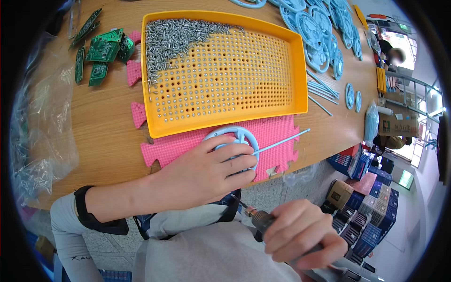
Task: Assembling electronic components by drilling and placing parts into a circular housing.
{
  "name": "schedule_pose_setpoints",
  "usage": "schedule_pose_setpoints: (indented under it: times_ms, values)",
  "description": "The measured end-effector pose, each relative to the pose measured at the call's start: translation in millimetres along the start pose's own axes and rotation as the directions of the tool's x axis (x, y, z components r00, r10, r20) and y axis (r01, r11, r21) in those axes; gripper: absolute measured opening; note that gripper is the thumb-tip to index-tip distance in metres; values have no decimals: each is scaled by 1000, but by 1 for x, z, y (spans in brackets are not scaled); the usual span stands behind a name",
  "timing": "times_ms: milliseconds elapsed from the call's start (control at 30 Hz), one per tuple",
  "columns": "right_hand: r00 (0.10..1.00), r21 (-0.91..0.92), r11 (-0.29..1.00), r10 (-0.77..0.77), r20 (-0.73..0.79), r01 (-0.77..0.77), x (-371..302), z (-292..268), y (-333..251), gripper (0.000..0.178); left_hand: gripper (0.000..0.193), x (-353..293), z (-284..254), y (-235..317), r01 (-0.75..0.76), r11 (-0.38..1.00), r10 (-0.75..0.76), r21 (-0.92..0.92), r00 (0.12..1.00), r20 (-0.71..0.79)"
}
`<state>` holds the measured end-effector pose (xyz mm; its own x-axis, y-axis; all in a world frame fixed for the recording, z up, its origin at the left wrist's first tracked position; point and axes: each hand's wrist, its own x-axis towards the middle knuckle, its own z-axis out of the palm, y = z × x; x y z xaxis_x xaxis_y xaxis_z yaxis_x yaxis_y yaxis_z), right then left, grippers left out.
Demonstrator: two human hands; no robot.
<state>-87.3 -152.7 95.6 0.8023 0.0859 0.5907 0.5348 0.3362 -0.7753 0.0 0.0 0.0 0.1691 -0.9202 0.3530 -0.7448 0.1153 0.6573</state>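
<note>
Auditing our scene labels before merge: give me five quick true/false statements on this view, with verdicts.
1. The left hand lies over a light-blue round part. True.
2. The right hand grips a circuit board. False: it holds a screwdriver.
3. Loose screws are heaped toward the far left corner of the yellow tray. True.
4. The green circuit boards lie inside the yellow tray. False: they lie outside it, to its left.
5. The screwdriver's tip touches the light-blue round part. False: the tip is apart from it, nearer the person.
</note>
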Motion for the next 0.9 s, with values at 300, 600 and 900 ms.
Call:
schedule_pose_setpoints:
  times_ms: [300,600,900]
  values:
    - [997,-137,990,35,-66,-43,-15,10,12,15,55,0,1,4,23,998,-23,-59,1000,-3]
    - [995,-169,984,75,64,-63,-18,12,20,15,45,-5,7,1,11,1000,-11,23,1000,-17]
    - [987,-67,992,115,110,-108,-8,-2,27,8,64,-3,1,2,35,994,-35,-106,999,-1]
